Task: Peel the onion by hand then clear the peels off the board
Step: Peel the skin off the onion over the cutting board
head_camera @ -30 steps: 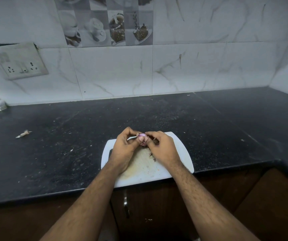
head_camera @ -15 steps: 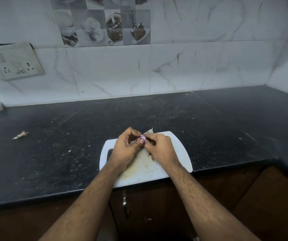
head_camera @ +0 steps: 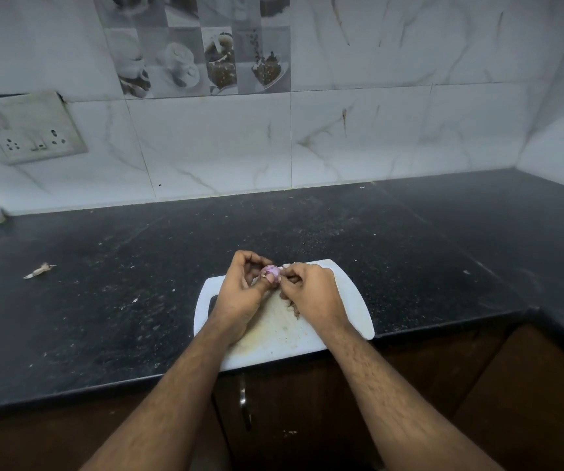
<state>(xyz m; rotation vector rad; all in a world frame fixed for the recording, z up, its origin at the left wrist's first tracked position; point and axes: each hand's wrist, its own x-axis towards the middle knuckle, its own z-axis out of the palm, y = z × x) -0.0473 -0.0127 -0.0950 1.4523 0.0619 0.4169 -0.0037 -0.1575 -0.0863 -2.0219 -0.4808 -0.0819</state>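
Onion: small purple onion [head_camera: 270,274], held above the far edge of the white cutting board [head_camera: 355,300].
Left hand [head_camera: 241,294]: fingers curled round the onion.
Right hand [head_camera: 311,292]: fingertips pinching at its skin.
Peels: brown scraps [head_camera: 295,309] on the board, partly hidden under the right hand.
Around: black counter [head_camera: 121,283]; stray scrap [head_camera: 39,270] far left; wall socket [head_camera: 32,129].

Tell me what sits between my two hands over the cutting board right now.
The small purple onion, seen in the head view. The left hand holds it from one side, the right hand picks at it from the other, above the white cutting board.
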